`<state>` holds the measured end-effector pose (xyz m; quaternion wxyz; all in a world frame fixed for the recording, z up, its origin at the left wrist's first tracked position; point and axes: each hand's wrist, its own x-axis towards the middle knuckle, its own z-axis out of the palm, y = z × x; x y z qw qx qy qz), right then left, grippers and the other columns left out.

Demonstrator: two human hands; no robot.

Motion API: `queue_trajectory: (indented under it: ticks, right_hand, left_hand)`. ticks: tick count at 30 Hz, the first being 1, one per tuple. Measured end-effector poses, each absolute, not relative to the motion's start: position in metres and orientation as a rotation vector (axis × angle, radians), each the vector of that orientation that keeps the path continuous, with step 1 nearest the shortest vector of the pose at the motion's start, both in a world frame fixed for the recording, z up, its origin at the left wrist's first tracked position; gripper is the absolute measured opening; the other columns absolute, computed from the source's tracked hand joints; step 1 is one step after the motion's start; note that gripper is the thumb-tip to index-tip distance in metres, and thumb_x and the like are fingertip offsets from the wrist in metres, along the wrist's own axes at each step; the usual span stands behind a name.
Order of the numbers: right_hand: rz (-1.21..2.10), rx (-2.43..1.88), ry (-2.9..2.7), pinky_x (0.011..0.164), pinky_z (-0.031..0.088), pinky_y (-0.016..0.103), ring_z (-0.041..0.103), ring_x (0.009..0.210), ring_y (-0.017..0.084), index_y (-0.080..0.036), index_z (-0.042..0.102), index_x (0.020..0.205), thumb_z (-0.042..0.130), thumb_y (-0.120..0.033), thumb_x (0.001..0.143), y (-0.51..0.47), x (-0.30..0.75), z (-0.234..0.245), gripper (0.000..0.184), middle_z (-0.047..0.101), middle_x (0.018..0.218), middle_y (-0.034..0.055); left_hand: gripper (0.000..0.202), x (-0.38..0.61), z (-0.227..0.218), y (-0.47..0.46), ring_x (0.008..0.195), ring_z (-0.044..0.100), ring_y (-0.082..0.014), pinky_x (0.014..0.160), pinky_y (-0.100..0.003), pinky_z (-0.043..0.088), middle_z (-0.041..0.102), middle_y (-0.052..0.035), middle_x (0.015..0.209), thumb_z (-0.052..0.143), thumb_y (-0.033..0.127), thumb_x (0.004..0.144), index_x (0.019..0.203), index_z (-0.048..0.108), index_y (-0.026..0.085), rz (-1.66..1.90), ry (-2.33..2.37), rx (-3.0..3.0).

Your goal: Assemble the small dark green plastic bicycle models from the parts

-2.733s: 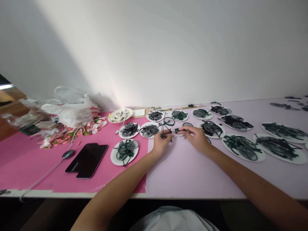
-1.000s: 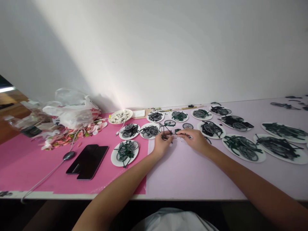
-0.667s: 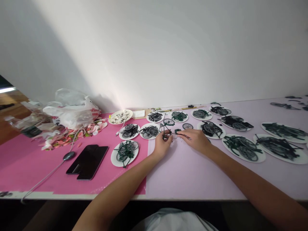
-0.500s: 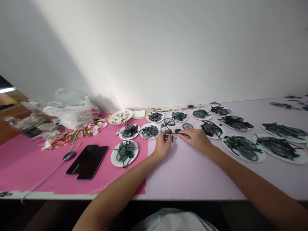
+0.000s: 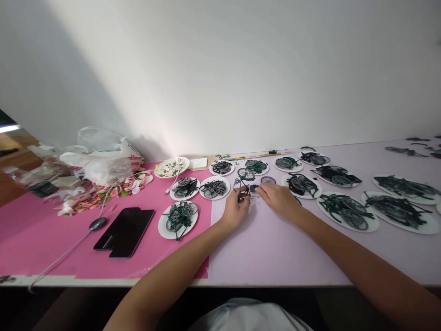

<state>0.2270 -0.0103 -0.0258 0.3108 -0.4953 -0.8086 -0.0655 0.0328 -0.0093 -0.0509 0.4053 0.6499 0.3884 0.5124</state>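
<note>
Centrally, over the lilac mat point(image 5: 275, 250), the left hand point(image 5: 234, 210) pinches a small dark-green plastic model bicycle point(image 5: 245, 183); the right hand point(image 5: 277, 199) touches it, grip unclear. Probably light and brittle; best held by the frame.

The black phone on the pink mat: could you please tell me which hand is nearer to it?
Left. The left hand, gripping a small green bicycle model, sits right of the phone, past a white plate; the right hand lies farther right.
</note>
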Motion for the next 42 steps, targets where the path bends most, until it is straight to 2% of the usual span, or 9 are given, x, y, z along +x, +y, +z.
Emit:
queue_trajectory:
  ticks: [3,5,11,18,23,30,37,42]
  right_hand:
    - [-0.025,-1.295,-2.134,0.059,0.039,0.030,0.066,0.069,0.022,-0.025,0.058,0.104,0.047,-0.037,0.103,-0.015,0.226,-0.024,0.016,0.071,0.092,0.0054]
    - [0.025,-1.299,-2.132,0.060,0.041,0.030,0.067,0.072,0.023,-0.025,0.055,0.108,0.049,-0.035,0.102,-0.017,0.227,-0.025,0.014,0.071,0.097,0.0059]
    - [0.001,-1.358,-2.172,0.057,0.037,0.030,0.066,0.068,0.022,-0.024,0.052,0.101,0.048,-0.033,0.103,-0.012,0.228,-0.030,0.010,0.069,0.093,0.0060]
    - [-0.248,-1.599,-2.231,0.057,0.025,0.030,0.064,0.067,0.022,-0.021,0.055,0.090,0.047,-0.033,0.105,-0.010,0.218,-0.028,0.021,0.068,0.081,0.0066]
    - [-0.244,-1.686,-2.213,0.058,0.022,0.031,0.063,0.064,0.022,-0.021,0.058,0.085,0.041,-0.037,0.107,-0.014,0.215,-0.022,0.032,0.068,0.073,0.0072]
    - [0.144,-1.427,-2.151,0.061,0.035,0.028,0.068,0.074,0.022,-0.023,0.052,0.109,0.046,-0.037,0.102,-0.022,0.222,-0.021,0.017,0.072,0.093,0.0060]
    - [0.179,-1.482,-2.136,0.058,0.032,0.027,0.065,0.067,0.021,-0.024,0.051,0.101,0.045,-0.036,0.103,-0.017,0.221,-0.028,0.013,0.070,0.085,0.0036]
    - [-0.012,-1.655,-2.116,0.056,0.023,0.029,0.058,0.058,0.021,-0.024,0.052,0.082,0.043,-0.043,0.104,-0.009,0.220,-0.033,0.030,0.063,0.066,0.0028]
  left_hand:
    - [0.036,0.033,-0.049,-0.011,0.100,0.070,-0.0215,0.087,-0.032,0.058,0.067,-0.0157,0.123,0.067,0.024,0.089,0.124,0.066,0.015,1.309,0.989,1.623]
    - [0.036,0.033,-0.049,-0.011,0.101,0.070,-0.0221,0.087,-0.033,0.058,0.067,-0.0159,0.123,0.067,0.024,0.088,0.124,0.067,0.015,1.322,1.000,1.616]
    - [0.037,0.033,-0.054,-0.008,0.102,0.069,-0.0228,0.085,-0.032,0.058,0.068,-0.0165,0.120,0.065,0.025,0.090,0.125,0.066,0.014,1.314,1.029,1.634]
    - [0.035,0.033,-0.059,-0.005,0.104,0.069,-0.0228,0.085,-0.033,0.059,0.067,-0.0166,0.119,0.057,0.021,0.094,0.128,0.061,0.013,1.308,0.967,1.773]
    - [0.035,0.031,-0.062,-0.004,0.101,0.069,-0.0220,0.085,-0.034,0.059,0.067,-0.0148,0.114,0.055,0.022,0.096,0.130,0.059,0.014,1.300,0.946,1.882]
    - [0.034,0.031,-0.062,-0.004,0.100,0.069,-0.0222,0.086,-0.034,0.059,0.067,-0.0152,0.114,0.057,0.023,0.096,0.128,0.061,0.013,1.346,0.978,1.847]
    - [0.034,0.030,-0.064,0.000,0.100,0.069,-0.0228,0.085,-0.034,0.059,0.067,-0.0137,0.109,0.057,0.021,0.094,0.127,0.062,0.015,1.337,1.006,1.871]
    - [0.037,0.030,-0.067,-0.001,0.102,0.070,-0.0226,0.087,-0.035,0.059,0.067,-0.0147,0.113,0.056,0.021,0.095,0.131,0.060,0.015,1.310,0.953,1.903]
